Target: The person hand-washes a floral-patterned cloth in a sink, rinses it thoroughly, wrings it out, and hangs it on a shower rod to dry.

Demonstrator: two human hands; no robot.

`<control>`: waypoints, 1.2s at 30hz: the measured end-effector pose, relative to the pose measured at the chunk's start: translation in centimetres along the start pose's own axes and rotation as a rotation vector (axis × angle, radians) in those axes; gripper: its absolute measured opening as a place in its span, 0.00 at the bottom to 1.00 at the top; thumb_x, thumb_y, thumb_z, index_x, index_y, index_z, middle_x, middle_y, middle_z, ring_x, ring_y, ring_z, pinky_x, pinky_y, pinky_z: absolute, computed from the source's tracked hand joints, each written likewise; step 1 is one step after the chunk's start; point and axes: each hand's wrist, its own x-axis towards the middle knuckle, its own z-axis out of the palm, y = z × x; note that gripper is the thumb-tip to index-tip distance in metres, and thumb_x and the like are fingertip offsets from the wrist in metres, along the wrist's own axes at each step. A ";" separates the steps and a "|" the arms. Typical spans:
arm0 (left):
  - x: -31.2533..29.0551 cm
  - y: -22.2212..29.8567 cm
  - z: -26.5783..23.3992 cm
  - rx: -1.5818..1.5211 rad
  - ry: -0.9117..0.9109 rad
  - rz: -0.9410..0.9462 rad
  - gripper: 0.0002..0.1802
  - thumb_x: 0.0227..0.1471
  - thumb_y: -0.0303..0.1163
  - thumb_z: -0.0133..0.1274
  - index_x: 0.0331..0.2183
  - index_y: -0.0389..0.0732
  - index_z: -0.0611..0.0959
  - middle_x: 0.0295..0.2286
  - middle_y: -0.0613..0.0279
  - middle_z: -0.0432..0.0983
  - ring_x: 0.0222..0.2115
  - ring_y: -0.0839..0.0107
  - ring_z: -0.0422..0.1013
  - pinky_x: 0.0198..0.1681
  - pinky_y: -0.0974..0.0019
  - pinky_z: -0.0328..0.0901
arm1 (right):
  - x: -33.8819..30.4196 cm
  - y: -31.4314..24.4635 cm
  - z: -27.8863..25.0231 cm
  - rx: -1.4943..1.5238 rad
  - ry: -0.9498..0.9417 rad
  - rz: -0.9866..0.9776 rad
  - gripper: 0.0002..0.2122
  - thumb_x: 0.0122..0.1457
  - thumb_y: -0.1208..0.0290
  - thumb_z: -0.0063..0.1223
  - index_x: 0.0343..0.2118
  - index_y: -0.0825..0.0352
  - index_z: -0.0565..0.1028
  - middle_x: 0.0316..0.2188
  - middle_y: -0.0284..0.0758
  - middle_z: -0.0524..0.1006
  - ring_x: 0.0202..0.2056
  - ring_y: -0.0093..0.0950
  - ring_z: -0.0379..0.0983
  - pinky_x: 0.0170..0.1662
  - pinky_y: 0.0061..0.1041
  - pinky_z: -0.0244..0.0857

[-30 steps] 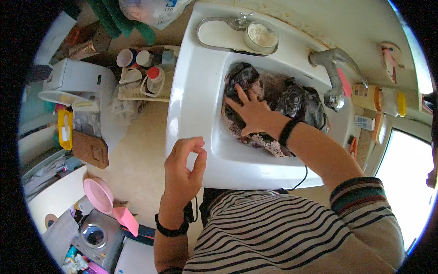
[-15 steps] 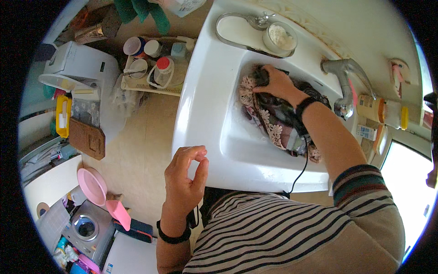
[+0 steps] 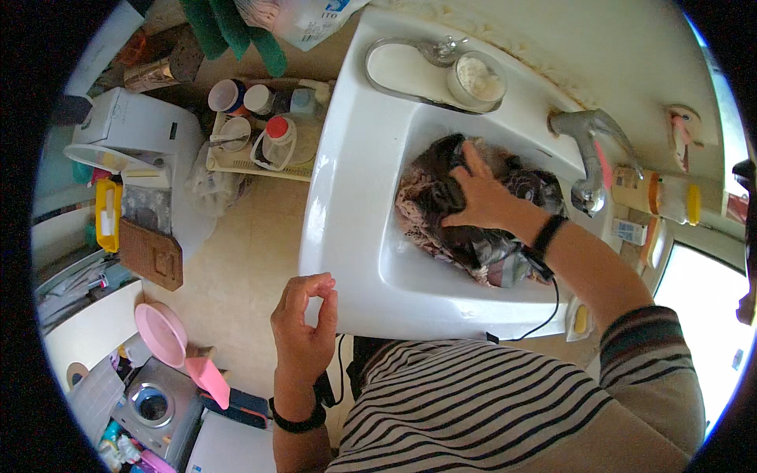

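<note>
In the white washbasin (image 3: pixel 347 229) lies a wet, dark garment (image 3: pixel 441 169) with pinkish lace and floral trim, bunched up. My right hand (image 3: pixel 485 197) rests on top of it, palm down, fingers spread and thumb apart. The garment's underside is hidden. Outside the basin's near left edge, my left hand (image 3: pixel 303 323) hangs in the air, its fingers curled so that the tips meet the thumb in a ring, with nothing visible in them. Black bands circle both wrists, and a thin black cord runs from the right one over the basin's front edge.
A chrome faucet (image 3: pixel 591 150) rises at the basin's right. On the far ledge, a glass bowl of white powder (image 3: pixel 477 81) stands in an oval dish (image 3: pixel 406 71). Left of the basin are a rack of bottles (image 3: pixel 268 158), a brown washboard (image 3: pixel 151 256) and a pink basin (image 3: pixel 161 334).
My right hand has moved down and nearer over the garment, its fingers now spread rather than gripping the far edge. The garment has shifted. My left hand's thumb and fingertips have come closer together.
</note>
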 end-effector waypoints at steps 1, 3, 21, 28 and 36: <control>0.2 0.1 0.0 0.003 0.000 -0.006 0.07 0.51 0.19 0.52 0.36 0.34 0.78 0.31 0.57 0.76 0.31 0.69 0.74 0.38 0.67 0.68 | 1.3 -0.4 0.9 -0.010 -0.036 -0.036 0.39 0.41 0.51 0.69 0.54 0.68 0.64 0.65 0.56 0.36 0.64 0.55 0.40 0.60 0.52 0.51; 0.4 0.2 -0.1 0.055 -0.003 -0.006 0.08 0.51 0.18 0.52 0.36 0.34 0.78 0.31 0.57 0.76 0.30 0.69 0.74 0.38 0.67 0.68 | 3.6 -1.2 2.4 -0.079 -0.190 -0.032 0.39 0.40 0.53 0.70 0.53 0.67 0.63 0.64 0.58 0.39 0.63 0.58 0.42 0.56 0.54 0.59; 0.1 2.2 0.6 0.078 -0.026 0.078 0.09 0.48 0.19 0.53 0.36 0.36 0.78 0.30 0.56 0.76 0.31 0.66 0.74 0.37 0.67 0.68 | 0.2 2.5 -2.5 0.111 0.167 -0.128 0.39 0.38 0.45 0.67 0.50 0.68 0.69 0.52 0.54 0.66 0.56 0.49 0.61 0.56 0.41 0.59; 0.3 2.2 1.1 0.082 -0.026 0.051 0.08 0.47 0.19 0.55 0.34 0.36 0.79 0.30 0.58 0.77 0.32 0.68 0.74 0.39 0.67 0.68 | -6.1 -2.9 3.7 -0.142 -0.263 -0.248 0.39 0.49 0.38 0.55 0.60 0.56 0.63 0.64 0.49 0.45 0.65 0.53 0.38 0.57 0.62 0.50; 1.3 1.4 0.8 0.105 0.000 0.057 0.11 0.48 0.17 0.53 0.37 0.37 0.78 0.30 0.55 0.76 0.30 0.64 0.75 0.35 0.66 0.68 | 1.4 -1.3 6.6 -0.169 -0.012 -0.409 0.28 0.49 0.40 0.55 0.44 0.59 0.75 0.43 0.44 0.66 0.51 0.47 0.61 0.42 0.45 0.71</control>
